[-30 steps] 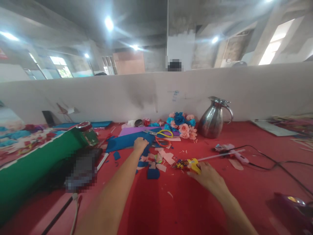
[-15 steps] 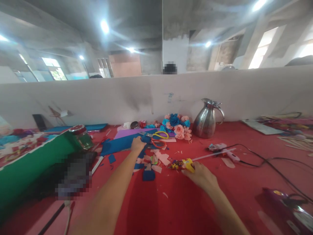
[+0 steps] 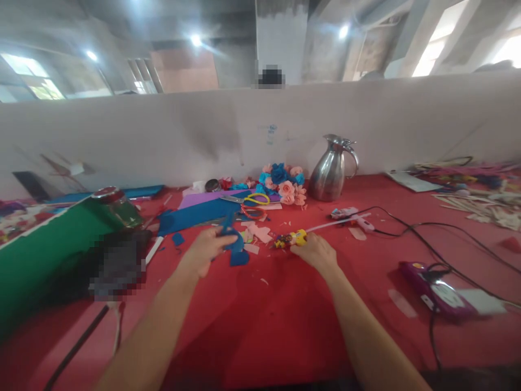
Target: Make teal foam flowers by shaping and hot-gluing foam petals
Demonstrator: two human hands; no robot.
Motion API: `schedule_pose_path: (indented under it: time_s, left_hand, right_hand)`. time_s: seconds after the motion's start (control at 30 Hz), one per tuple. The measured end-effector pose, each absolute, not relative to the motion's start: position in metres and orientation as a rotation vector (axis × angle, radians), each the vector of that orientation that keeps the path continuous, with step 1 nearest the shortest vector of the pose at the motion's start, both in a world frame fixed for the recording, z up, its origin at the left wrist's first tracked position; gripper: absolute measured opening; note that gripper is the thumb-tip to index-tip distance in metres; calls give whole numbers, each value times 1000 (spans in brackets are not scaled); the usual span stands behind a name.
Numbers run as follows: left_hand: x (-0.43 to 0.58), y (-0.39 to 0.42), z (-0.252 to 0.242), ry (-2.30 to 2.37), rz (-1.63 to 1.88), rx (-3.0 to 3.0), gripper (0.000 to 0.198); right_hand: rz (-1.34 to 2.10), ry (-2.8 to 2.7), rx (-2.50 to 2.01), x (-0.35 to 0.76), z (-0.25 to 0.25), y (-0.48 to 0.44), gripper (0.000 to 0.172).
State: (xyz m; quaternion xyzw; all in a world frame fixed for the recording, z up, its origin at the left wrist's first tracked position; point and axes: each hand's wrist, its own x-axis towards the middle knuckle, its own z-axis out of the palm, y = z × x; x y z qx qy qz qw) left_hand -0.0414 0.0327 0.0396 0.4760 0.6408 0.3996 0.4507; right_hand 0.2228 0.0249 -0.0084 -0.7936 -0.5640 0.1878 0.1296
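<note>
Left hand: fingers pinched on a blue paper strip over the red surface, its long axis toward 12 o'clock. Right hand is at 3 o'clock of it, fingertips against a yellow piece; closed or not, cannot tell. Scissors lie at 12 o'clock of the strip. Wall scribble is unreadable.

Matt red cloth is covering the tabletop. The far jug is shining like polished metal. The blue piece near the middle is looking soft and matt, and the flowers are looking like crinkled paper.
</note>
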Motion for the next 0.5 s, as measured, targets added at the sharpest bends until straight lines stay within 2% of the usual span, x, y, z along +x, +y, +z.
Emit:
schedule_pose_path:
  time_s: [0.07, 0.17, 0.27, 0.5]
  left_hand:
    - [-34, 2, 27, 1530, 831, 1135, 25]
    - [-28, -19, 8, 1546, 724, 1088, 18]
    - [-29, -20, -2, 1524, 769, 1073, 20]
    - [-36, -18, -14, 1524, 793, 1208, 6]
  right_hand:
    - [640, -1566, -2232, 224, -9, 24, 46]
    - [997, -1463, -1956, 224, -7, 23, 35]
    - [1234, -1419, -1754, 223, -2, 21, 25]
    - [1475, -1345, -1421, 224, 15, 1, 28]
